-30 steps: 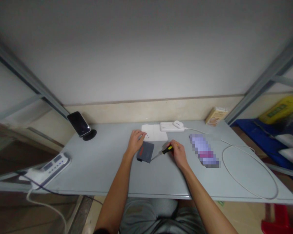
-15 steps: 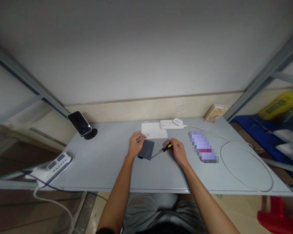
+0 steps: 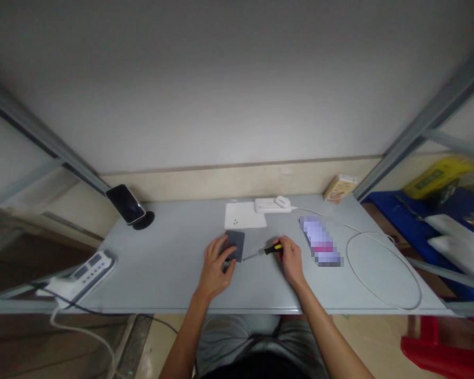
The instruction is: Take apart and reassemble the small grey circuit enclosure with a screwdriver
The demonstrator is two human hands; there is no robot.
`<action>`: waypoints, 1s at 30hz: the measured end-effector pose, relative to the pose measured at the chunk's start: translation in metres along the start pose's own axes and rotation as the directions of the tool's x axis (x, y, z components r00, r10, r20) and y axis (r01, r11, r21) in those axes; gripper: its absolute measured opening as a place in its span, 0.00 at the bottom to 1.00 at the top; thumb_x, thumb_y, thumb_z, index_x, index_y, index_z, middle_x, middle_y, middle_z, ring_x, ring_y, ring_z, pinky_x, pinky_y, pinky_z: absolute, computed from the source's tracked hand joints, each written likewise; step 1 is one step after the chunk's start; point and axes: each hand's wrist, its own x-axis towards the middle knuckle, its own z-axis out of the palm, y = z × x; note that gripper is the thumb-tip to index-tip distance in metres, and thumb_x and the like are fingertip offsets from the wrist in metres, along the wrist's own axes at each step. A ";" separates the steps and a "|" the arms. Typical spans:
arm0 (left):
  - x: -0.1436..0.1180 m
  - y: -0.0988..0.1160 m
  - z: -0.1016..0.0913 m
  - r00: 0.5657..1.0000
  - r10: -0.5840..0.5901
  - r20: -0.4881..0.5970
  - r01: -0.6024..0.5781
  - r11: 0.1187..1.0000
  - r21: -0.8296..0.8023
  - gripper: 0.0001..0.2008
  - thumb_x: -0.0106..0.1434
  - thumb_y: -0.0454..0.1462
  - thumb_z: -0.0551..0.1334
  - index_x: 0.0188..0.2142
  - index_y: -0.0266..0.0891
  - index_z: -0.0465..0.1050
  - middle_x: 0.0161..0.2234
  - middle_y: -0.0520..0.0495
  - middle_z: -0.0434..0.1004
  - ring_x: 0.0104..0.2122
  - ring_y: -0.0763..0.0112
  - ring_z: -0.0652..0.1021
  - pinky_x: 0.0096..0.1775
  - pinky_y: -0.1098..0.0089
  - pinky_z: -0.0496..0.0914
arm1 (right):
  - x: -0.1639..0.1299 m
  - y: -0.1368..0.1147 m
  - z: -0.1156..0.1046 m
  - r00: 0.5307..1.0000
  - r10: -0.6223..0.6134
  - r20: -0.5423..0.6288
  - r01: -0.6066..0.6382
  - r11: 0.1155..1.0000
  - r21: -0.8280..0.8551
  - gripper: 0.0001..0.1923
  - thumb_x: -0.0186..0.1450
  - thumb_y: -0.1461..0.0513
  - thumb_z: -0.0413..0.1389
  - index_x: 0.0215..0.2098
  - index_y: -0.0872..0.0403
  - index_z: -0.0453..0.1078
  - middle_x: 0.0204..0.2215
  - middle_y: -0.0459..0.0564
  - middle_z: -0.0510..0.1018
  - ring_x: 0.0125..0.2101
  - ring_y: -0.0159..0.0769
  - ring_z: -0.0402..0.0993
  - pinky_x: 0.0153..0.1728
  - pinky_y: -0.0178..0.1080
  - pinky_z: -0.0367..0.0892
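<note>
A flat, dark grey rectangular case (image 3: 237,242) rests at the middle of the desk. My left hand (image 3: 215,268) grips it from the left, its fingers bent across the top and lower edge, so part of the case is hidden. In my right hand (image 3: 292,258) is a screwdriver (image 3: 274,248) with a black and yellow handle, pinched near the handle's end. Its metal shaft points left, and the tip is close to the case's lower right corner; whether they touch I cannot tell. Behind the case lies a white sheet (image 3: 245,217) with several small dark specks on it.
A white power bank-like block (image 3: 266,206) with a small white piece on top overlaps the sheet. A pixelated phone-like shape (image 3: 319,242) and a looped white cable (image 3: 348,258) lie right. A small box (image 3: 339,189), a phone on a stand (image 3: 126,204) and a power strip (image 3: 85,276) stand around.
My left hand has moved from the case's upper left side down over its lower left part. The screwdriver has turned flatter, still in my right hand. The whole view has shifted slightly.
</note>
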 end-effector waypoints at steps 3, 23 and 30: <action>-0.004 0.004 0.001 0.997 0.053 0.055 -0.055 0.998 0.032 0.15 0.68 0.39 0.64 0.54 0.50 0.76 0.65 0.44 0.67 0.63 0.51 0.67 0.62 0.45 0.64 | -0.008 -0.001 -0.005 1.000 0.017 0.021 -0.017 1.000 0.026 0.25 0.68 0.44 0.50 0.28 0.53 0.74 0.12 0.41 0.64 0.16 0.33 0.60 0.21 0.37 0.56; 0.019 -0.025 0.003 0.979 -0.144 -0.145 0.121 0.981 -0.154 0.10 0.71 0.42 0.60 0.40 0.46 0.81 0.40 0.45 0.80 0.44 0.60 0.77 0.49 0.55 0.75 | -0.023 -0.005 -0.012 0.989 0.070 0.129 -0.085 0.990 0.114 0.31 0.64 0.36 0.53 0.33 0.54 0.76 0.15 0.45 0.70 0.19 0.36 0.65 0.24 0.39 0.59; 0.096 -0.076 0.005 0.980 -0.183 -0.076 0.174 0.978 -0.115 0.11 0.69 0.43 0.62 0.38 0.43 0.83 0.39 0.42 0.80 0.44 0.58 0.77 0.51 0.53 0.73 | -0.028 -0.007 -0.014 0.995 0.074 0.073 -0.083 0.989 0.125 0.30 0.64 0.36 0.53 0.34 0.53 0.76 0.16 0.45 0.71 0.20 0.36 0.65 0.23 0.38 0.59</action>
